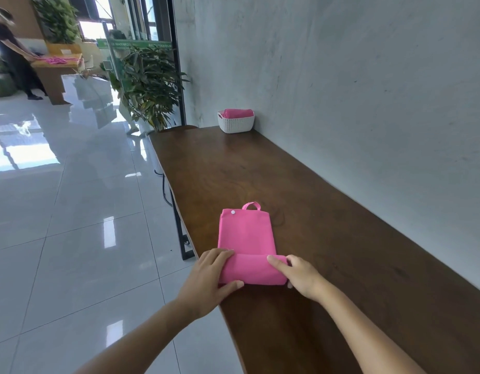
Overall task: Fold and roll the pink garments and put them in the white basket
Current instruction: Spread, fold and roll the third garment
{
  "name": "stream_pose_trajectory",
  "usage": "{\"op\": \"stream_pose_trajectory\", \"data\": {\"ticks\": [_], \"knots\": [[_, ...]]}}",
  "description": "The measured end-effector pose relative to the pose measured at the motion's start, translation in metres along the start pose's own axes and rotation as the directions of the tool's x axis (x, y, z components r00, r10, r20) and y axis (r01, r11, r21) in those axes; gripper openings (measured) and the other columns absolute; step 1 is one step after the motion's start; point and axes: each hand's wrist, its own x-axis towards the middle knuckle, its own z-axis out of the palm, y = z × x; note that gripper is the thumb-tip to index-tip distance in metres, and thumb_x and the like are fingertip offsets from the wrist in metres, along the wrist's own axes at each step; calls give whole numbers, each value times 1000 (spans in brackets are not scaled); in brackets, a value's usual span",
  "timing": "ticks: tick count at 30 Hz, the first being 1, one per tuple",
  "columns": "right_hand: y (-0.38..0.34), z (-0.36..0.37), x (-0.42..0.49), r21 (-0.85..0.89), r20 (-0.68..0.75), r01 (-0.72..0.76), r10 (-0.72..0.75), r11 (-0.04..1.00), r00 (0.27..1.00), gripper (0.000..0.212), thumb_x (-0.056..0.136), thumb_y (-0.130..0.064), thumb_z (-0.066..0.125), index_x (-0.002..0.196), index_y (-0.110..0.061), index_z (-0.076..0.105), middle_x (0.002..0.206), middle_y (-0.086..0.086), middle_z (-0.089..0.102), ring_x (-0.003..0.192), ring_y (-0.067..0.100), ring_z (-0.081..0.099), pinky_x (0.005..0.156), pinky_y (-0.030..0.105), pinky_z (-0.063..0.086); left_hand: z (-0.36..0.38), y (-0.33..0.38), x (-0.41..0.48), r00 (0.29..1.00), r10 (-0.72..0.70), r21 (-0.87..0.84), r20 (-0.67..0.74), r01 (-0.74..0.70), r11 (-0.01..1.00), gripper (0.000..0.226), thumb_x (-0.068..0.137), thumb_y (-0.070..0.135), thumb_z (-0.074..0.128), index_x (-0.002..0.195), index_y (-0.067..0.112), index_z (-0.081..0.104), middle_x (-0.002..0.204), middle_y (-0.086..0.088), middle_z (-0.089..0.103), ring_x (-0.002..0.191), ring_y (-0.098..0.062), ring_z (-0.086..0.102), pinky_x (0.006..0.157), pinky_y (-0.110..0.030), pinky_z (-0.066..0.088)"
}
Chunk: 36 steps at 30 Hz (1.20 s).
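Dark wooden counter is set along a grey wall; glossy tiled floor is seen to its left, a potted plant beyond its far end. At the far end, against the wall, a white basket is placed, one rolled pink piece in it. By the near left edge a pink garment is laid flat, near end rolled. The roll's left end is gripped by the left hand, fingers over the top; the right end is pinched by the right hand, forefinger on top.
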Motion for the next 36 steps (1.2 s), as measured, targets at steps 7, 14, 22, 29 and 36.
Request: {"op": "stream_pose_trajectory", "data": {"ticks": [7,14,22,29,36], "knots": [[-2,9,8,-150,-216,87,-119,985,969,69,90,-78,35,131,-24,48,129,-6,53,103,8,55,65,16,43,-3,-5,16,997,-44,20,56,42,999,59,98,60,48,147,27,42,139,8,48,122,-11,43,108,-31,41],[18,26,-9,-277,-194,280,-339,919,921,62,92,-77,33,143,-42,29,139,-17,40,111,3,53,73,19,53,-22,-9,27,955,-78,-96,285,110,989,45,97,60,52,129,28,53,119,5,56,103,-14,56,89,-29,51],[34,35,-33,-208,-200,328,-368,922,908,65,89,-74,46,143,-45,27,134,-27,37,116,-2,50,86,17,51,-23,-22,28,857,-136,-315,497,324,892,76,74,88,52,121,30,62,116,6,66,108,-15,65,94,-41,58],[26,27,-21,-49,-147,253,-257,966,955,52,87,-77,46,126,-43,40,122,-20,51,105,2,58,81,24,56,-12,-7,20,950,-215,-261,225,271,926,35,96,57,55,121,33,60,120,11,55,110,-12,54,96,-38,54],[4,13,0,76,-40,70,-67,995,997,61,83,-79,49,113,-26,56,111,-7,63,98,6,60,73,22,48,1,-6,-2,996,49,15,-79,-47,999,48,97,59,50,138,35,48,140,17,45,132,-5,35,114,-28,28]]}}
